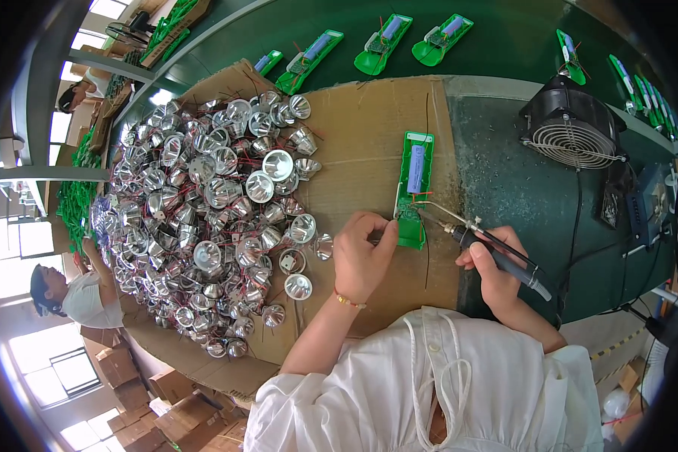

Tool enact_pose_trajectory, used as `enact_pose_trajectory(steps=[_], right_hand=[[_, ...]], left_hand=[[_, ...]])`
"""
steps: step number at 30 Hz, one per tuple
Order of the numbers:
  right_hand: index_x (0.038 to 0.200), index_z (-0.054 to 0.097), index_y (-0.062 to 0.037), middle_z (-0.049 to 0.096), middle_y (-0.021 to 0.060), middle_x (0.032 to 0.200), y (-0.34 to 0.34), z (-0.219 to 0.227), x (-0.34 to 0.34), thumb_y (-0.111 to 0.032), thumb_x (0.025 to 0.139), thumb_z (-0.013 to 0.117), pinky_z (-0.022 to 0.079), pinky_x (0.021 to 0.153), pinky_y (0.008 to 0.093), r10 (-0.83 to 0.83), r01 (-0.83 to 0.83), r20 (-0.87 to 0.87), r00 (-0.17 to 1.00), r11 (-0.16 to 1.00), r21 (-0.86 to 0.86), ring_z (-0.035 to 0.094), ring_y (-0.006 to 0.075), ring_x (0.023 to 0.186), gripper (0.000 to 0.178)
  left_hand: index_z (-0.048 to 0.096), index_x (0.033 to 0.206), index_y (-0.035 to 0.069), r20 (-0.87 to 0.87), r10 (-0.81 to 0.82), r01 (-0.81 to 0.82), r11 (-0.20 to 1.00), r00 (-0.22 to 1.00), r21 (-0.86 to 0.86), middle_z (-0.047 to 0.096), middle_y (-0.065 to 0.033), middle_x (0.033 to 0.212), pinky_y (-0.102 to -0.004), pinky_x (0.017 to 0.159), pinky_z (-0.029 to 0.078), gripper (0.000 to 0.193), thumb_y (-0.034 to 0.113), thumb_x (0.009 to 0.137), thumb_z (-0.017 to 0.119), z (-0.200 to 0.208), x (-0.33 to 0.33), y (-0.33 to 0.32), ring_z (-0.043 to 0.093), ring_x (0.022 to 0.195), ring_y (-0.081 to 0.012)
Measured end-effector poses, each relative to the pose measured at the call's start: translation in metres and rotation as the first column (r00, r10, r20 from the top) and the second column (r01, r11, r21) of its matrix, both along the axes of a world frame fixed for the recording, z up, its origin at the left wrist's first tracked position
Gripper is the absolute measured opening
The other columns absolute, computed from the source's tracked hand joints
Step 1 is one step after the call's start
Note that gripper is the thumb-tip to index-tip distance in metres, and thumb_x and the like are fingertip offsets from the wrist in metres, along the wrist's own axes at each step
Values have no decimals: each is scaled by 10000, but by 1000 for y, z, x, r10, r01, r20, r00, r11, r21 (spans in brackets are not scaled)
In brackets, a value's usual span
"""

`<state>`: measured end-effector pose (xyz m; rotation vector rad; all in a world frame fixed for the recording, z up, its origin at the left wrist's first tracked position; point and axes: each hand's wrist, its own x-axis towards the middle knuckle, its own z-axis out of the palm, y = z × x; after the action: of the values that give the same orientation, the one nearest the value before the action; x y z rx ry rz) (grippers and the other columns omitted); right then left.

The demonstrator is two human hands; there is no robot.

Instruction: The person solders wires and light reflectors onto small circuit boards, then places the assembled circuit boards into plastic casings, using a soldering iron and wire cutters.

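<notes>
A green plastic housing [407,188] lies lengthwise on the cardboard sheet, holding a blue cylindrical battery cell [416,169] and a small circuit board [409,213] with red wires. My left hand [365,255] is at its lower left edge, fingers curled and thumb and forefinger pressed against the side. In my right hand [497,275] is a soldering iron [511,265] with a thin metal feed tube [452,213] fixed along it. The iron's tip and the tube's end point at the board beside the red wires; whether they touch it I cannot tell.
Silvery reflector cups [222,188] with wires are heaped at left on cardboard [354,113]. A black fan [572,124] stands at right beside a blue box [644,211]. More green housings [384,45] line the far shelf. A co-worker [75,294] is at far left.
</notes>
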<state>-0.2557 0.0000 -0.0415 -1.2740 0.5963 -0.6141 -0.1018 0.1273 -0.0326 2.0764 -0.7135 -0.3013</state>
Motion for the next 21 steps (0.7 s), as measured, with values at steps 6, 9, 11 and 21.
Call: enact_pose_trajectory(steps=[6,9,11,21], right_hand=[[886,447,5,570,101,651,0,3,-2,-45,817,535,472,523,244,34,-37,-28,999,995,-95,594,164,569,122],[880,446,6,563,99,637,0,1,-4,-47,815,538,471,517,244,42,-43,-11,999,993,-114,590,162,558,125],[878,445,7,562,99,634,-1,1,-7,-49,814,541,471,514,245,53,-54,-14,999,990,-128,587,160,555,128],[840,455,10,565,99,637,5,0,-3,-62,813,554,470,509,247,20,-25,-34,999,989,-145,579,150,547,125]], left_hand=[[591,704,-7,-5,7,-7,1000,1000,1,580,-117,720,-292,544,449,115,91,752,625,1,0,-2,575,586,-219],[597,719,-4,-63,54,-57,997,997,-51,582,-109,737,-289,552,454,99,85,746,632,-1,-2,0,573,594,-206],[601,727,-1,-114,90,-102,989,989,-107,585,-104,760,-288,557,457,91,82,743,636,-2,-1,1,572,605,-197],[610,719,18,7,-117,117,993,993,27,560,-93,842,-267,545,449,78,89,719,643,-1,3,2,560,625,-185]])
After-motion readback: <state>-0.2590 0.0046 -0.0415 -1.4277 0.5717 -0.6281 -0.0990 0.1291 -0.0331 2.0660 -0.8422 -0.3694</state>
